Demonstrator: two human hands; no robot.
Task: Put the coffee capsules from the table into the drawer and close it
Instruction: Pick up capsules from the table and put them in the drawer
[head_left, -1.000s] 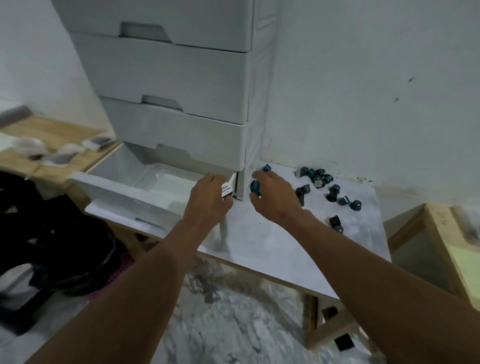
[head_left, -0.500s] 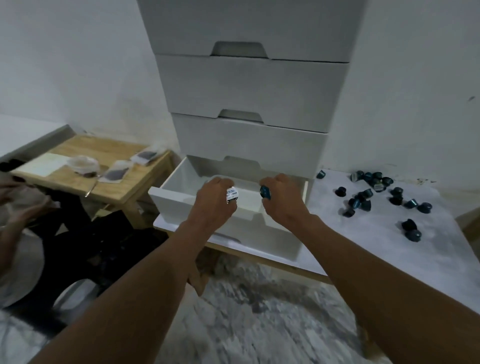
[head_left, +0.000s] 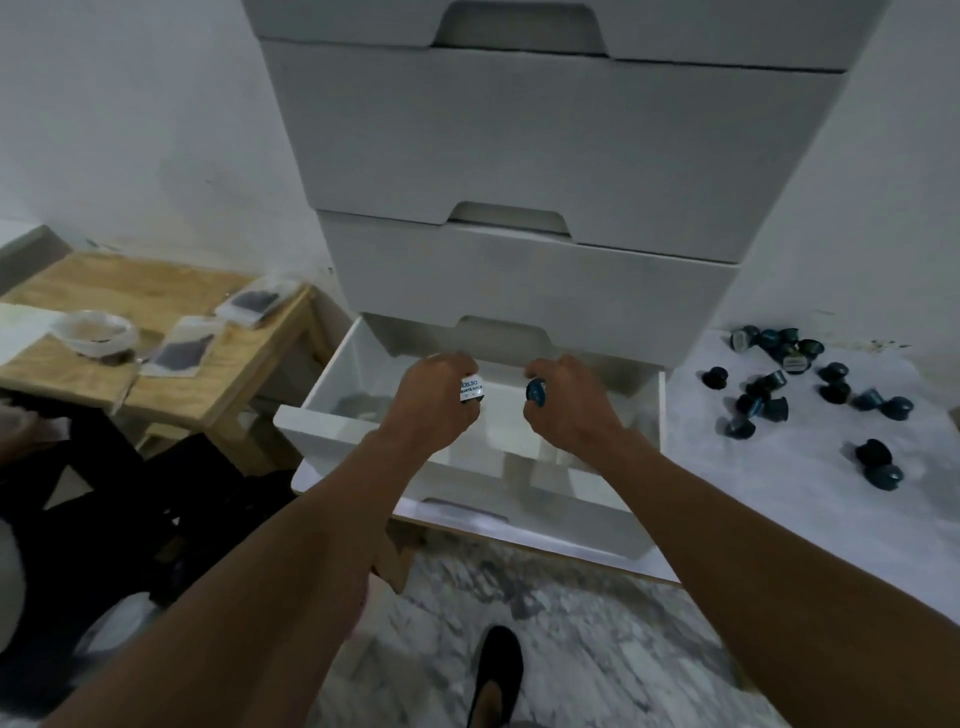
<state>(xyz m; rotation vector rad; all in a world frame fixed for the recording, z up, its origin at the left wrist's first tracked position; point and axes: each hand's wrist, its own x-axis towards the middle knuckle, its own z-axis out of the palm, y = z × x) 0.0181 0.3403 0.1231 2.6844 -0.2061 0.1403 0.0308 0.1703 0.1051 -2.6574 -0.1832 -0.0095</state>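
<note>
The bottom drawer (head_left: 332, 415) of a white drawer unit (head_left: 545, 156) stands pulled out on a white table (head_left: 810, 499). Both of my hands hover over its open inside. My left hand (head_left: 434, 400) is shut on a coffee capsule with a white printed lid (head_left: 471, 389). My right hand (head_left: 569, 405) is shut on a blue capsule (head_left: 536, 391). Several dark blue capsules (head_left: 795, 384) lie scattered on the table to the right of the unit.
A wooden side table (head_left: 218, 358) at the left carries a plastic bowl (head_left: 96, 332) and small sachets (head_left: 182, 351). Dark furniture (head_left: 104, 493) stands below it. My shoe (head_left: 496, 670) shows on the marbled floor. The three upper drawers are shut.
Both hands carried their capsules leftward from beside the drawer unit to above the open drawer. The view swung to face the unit head-on and came closer.
</note>
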